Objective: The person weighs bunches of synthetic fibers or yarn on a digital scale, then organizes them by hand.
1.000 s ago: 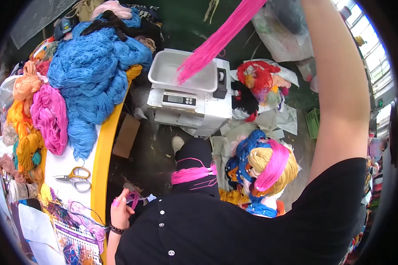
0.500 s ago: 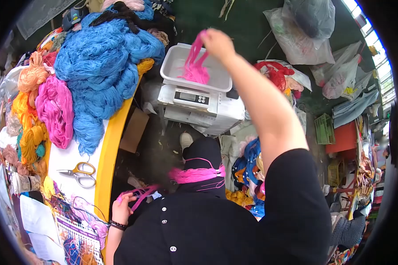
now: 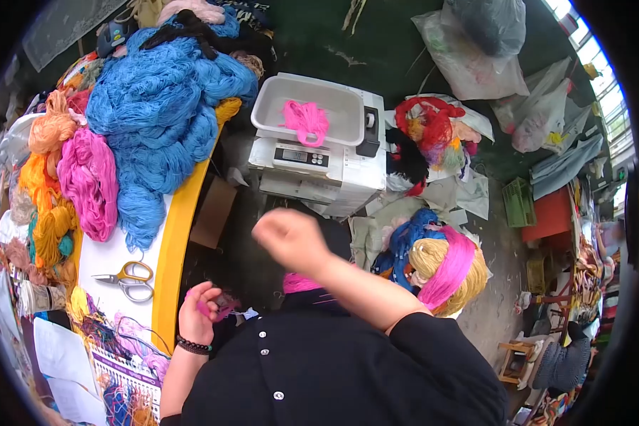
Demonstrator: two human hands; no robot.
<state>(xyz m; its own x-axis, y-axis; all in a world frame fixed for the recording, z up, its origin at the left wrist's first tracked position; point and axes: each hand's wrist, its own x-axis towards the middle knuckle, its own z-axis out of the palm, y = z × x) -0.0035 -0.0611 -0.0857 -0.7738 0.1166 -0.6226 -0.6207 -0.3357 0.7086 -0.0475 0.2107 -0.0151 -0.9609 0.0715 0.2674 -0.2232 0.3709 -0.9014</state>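
My left hand (image 3: 200, 312) is at the lower left beside the table edge, its fingers curled round a few strands of pink yarn (image 3: 225, 305). My right hand (image 3: 289, 240) hangs over my lap, back of the hand up, its fingers smeared by motion. Partly covered by my right forearm, a pink bundle of yarn (image 3: 299, 282) lies across my black-clothed leg. Ahead, a small pink skein (image 3: 306, 122) sits in the white plastic tray (image 3: 341, 135). The tray rests on a digital scale (image 3: 302, 157).
Left, the yellow-edged table (image 3: 170, 245) bears a large blue yarn heap (image 3: 153, 99), a magenta skein (image 3: 87, 184) and scissors (image 3: 131, 278). To my right lie beige and pink skeins (image 3: 451, 272) and a red yarn pile (image 3: 429, 124). Plastic bags (image 3: 468, 64) and a green crate (image 3: 520, 202) are farther right.
My right hand has let go of the pink skein, which now lies in the tray, and has come back over my lap. My left hand stays near the table edge with pink yarn.
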